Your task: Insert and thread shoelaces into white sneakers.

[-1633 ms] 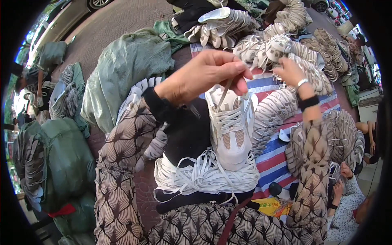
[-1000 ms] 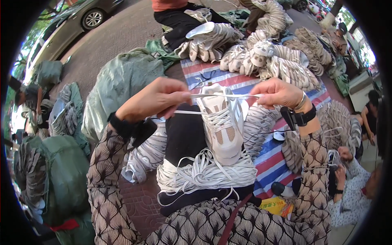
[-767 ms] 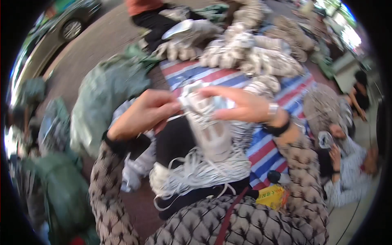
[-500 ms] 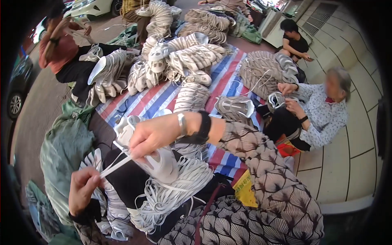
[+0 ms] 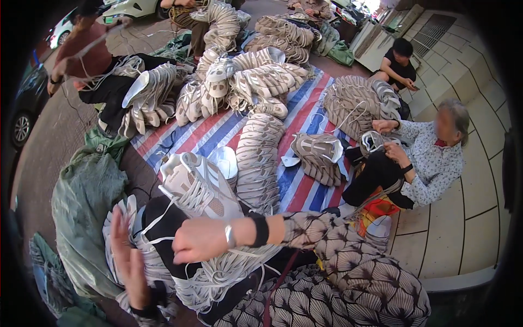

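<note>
My left fingers (image 5: 118, 229) straight and released, right fingers (image 5: 185, 245) curled (can't tell if gripping anything), beige shoe (image 5: 204, 188) just beyond, white laces (image 5: 226, 270) below.

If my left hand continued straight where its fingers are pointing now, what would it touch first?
Probably the big green sack, ahead of the raised fingers of your left hand. Depth is unclear, so the hand might pass above it.

No clearly legible lettering
</note>
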The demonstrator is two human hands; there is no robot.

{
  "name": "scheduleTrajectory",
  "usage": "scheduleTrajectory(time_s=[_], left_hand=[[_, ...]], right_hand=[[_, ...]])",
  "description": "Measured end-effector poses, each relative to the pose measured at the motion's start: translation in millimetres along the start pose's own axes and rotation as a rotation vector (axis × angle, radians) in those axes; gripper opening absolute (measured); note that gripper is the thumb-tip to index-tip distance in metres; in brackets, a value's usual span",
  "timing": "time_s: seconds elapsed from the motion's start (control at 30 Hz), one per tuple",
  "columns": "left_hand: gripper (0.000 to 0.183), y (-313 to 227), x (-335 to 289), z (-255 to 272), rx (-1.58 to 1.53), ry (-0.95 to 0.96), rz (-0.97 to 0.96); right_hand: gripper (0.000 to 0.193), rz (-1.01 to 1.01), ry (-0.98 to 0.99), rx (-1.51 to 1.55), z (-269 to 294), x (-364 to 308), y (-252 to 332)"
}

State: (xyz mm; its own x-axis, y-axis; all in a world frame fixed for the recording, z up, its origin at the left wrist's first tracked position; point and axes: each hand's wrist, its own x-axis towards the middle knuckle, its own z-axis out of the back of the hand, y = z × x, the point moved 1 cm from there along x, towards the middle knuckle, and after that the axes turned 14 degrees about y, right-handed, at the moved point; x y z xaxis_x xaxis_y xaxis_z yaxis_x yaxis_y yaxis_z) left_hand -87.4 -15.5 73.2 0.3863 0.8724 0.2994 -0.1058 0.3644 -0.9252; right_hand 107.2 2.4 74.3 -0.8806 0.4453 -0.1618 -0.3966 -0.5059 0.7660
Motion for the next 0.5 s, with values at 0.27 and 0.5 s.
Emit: scheduleTrajectory(time_s=[0.27, 0.5], left_hand=[[0.035, 2, -10, -56, -0.268, 0.201, 0.352], [0.019, 7, -12, -64, -0.219, 0.312, 0.29]], right_hand=[[0.029, -0.085, 0.01, 0.067, 11, -29, 8], [0.021, -0.148, -0.049, 0.084, -5, -50, 1]])
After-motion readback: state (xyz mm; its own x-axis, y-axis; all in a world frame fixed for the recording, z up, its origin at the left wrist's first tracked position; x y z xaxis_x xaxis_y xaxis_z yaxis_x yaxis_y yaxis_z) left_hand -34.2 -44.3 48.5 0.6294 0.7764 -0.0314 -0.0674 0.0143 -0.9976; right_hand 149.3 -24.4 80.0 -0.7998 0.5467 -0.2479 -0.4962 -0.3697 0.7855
